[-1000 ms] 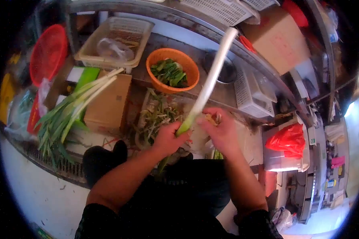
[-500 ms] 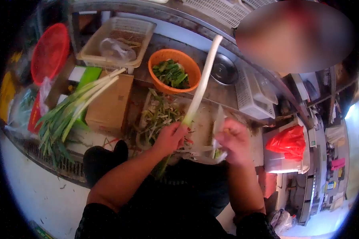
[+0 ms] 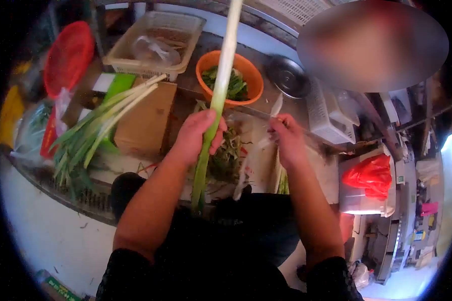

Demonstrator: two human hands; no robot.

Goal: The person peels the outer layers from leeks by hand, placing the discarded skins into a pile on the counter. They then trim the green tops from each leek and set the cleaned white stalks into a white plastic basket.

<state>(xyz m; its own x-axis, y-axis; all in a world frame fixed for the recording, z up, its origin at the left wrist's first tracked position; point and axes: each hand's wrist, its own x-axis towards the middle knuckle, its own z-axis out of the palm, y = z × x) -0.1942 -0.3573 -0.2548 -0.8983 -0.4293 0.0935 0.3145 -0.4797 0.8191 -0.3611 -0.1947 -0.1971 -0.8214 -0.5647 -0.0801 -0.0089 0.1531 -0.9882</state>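
Cluttered counter (image 3: 193,75) carried an orange basket (image 3: 251,75) of trimmings and a bundle of green onions (image 3: 100,125). The left hand (image 3: 198,135) was clenched round the middle of a long green onion (image 3: 221,75), held upright before the basket. It looked light, stiff in the white shaft and floppy at the leaves, so best gripped midway. The right hand (image 3: 286,140) pinched what seemed a peeled skin strip (image 3: 243,175).
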